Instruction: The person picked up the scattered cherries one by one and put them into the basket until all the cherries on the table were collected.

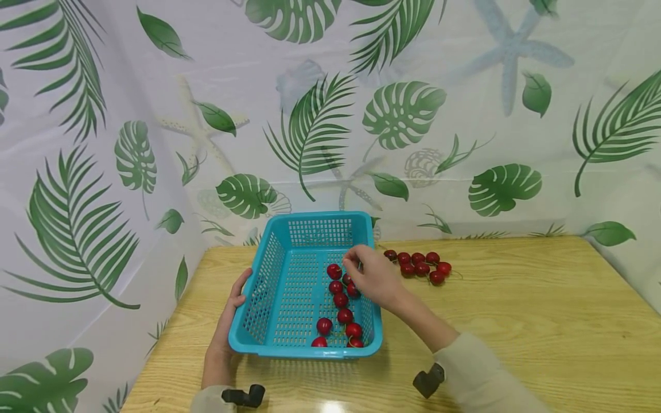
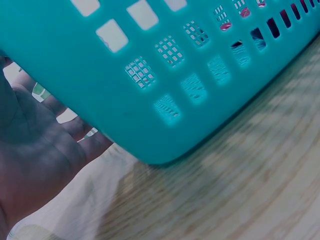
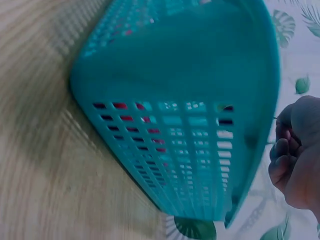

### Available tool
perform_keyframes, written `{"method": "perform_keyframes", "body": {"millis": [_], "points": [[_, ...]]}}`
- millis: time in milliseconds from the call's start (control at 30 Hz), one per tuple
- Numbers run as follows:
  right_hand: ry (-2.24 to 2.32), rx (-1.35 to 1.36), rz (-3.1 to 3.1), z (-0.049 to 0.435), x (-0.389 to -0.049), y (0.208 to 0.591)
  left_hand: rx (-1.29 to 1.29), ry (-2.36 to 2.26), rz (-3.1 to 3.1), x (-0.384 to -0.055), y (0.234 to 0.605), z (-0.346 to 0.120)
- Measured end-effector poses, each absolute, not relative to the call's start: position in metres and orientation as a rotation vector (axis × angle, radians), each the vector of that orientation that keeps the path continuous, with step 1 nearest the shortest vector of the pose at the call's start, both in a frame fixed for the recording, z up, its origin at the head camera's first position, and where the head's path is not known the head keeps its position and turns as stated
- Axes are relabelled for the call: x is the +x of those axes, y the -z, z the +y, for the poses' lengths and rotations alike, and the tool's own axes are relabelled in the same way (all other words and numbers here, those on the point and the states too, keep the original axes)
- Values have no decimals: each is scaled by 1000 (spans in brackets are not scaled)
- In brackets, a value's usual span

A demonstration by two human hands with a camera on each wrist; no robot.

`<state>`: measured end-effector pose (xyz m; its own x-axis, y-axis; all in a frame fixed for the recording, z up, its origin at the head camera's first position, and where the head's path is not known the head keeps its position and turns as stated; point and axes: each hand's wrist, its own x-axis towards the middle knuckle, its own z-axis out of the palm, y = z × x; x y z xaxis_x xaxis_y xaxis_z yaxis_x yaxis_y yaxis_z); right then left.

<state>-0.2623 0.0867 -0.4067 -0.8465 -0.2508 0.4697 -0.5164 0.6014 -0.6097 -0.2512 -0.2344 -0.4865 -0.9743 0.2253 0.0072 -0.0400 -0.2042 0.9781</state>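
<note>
A blue plastic basket (image 1: 377,338) with slotted walls sits on the table, several red cherries (image 1: 340,300) lying along its right side. My left hand (image 1: 228,321) rests against the outside of the basket's left wall. In the left wrist view its fingers (image 2: 77,127) lie fairly straight along that wall. Over the basket's right rim reaches my right hand (image 1: 376,277), thumb and fingertips pinched together. A thin stem pokes from those fingertips in the right wrist view, and a cherry (image 1: 334,271) shows just below them in the head view; the basket wall hides it from the wrist camera.
More cherries (image 1: 422,268) lie in a loose group on the wooden table (image 1: 516,310), right of the basket near the back edge. A white cloth (image 1: 330,137) printed with green leaves and starfish hangs behind the table and along its left side.
</note>
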Motion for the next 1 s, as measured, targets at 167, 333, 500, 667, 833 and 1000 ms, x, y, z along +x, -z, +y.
{"method": "perform_keyframes", "body": {"millis": [167, 333, 500, 667, 833, 1000], "points": [[-901, 779, -2608, 66, -256, 412, 225, -2317, 1861, -252, 486, -234], [-565, 973, -2632, 49, -255, 420, 220, -2288, 1874, -249, 485, -236], [-200, 1072, -2643, 35, -254, 428, 223, -2277, 1850, -247, 484, -237], [60, 1120, -2644, 31, -253, 436, 229, -2271, 1844, -247, 485, -236], [149, 1137, -2708, 30, -255, 440, 223, -2272, 1849, -247, 485, -236], [185, 1160, -2841, 28, -257, 441, 220, -2274, 1857, -249, 486, -238]]}}
